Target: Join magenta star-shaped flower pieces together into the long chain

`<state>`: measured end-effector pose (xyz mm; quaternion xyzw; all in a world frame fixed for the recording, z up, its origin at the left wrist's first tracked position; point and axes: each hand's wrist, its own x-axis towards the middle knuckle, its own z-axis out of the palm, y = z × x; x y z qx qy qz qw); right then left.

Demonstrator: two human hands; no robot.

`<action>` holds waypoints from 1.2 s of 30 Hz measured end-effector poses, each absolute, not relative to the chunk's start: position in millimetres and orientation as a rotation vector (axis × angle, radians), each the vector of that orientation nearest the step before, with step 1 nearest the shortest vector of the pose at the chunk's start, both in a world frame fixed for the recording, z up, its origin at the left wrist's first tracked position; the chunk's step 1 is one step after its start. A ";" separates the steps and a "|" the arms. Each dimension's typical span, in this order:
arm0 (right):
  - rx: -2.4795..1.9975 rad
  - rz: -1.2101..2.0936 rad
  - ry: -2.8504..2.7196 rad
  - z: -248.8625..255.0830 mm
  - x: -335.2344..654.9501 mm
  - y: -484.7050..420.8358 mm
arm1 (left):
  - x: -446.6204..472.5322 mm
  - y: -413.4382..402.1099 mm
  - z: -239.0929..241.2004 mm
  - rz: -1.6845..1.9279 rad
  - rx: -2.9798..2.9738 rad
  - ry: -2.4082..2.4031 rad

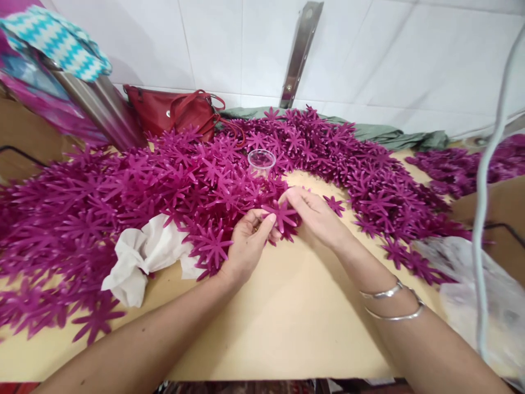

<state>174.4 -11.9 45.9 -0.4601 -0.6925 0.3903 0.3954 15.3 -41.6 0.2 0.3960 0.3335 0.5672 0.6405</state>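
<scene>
A purple star-shaped flower piece (282, 215) with long narrow petals is pinched between the thumb and fingers of my left hand (249, 241). My right hand (315, 216) is at the same flower's upper right side, its fingers bent together and closed on the petal edge; the fingertips are partly hidden. Just behind my hands lies a big pile of matching purple flowers (164, 175) on the pale tabletop (283, 312). One loose flower (334, 206) lies beyond my right wrist. A small clear round plastic cup (261, 159) stands among the flowers.
Crumpled white tissue (143, 254) lies left of my left hand. A second flower heap (369, 180) curves down the right side, near a clear plastic bag (484, 295) and a hanging white cable (484, 191). A red handbag (164, 112) and a metal cylinder (102, 109) stand behind.
</scene>
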 end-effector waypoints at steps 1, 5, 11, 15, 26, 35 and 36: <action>-1.152 0.909 -1.752 46.9 176.8 -11.0 | 15.3 -41.3 -0.1 1.297 0.891 0.767; -0.998 0.646 -1.932 54.7 184.3 -11.7 | 15.6 -40.4 -0.4 1.303 0.899 0.788; -0.915 0.512 -2.084 61.8 186.8 -16.0 | 16.3 -40.5 0.1 1.349 0.853 0.800; -0.951 0.447 -2.107 59.5 185.6 -15.0 | 16.0 -39.3 0.0 1.353 0.811 0.799; -0.997 0.988 -1.923 53.6 186.2 -9.0 | 13.4 -40.6 0.7 1.331 0.704 0.730; -0.991 1.355 -1.451 41.8 195.9 0.0 | 15.4 -39.3 2.3 1.338 0.662 0.686; -0.995 1.361 -1.380 40.8 196.6 1.3 | 15.9 -38.7 2.9 1.355 0.635 0.698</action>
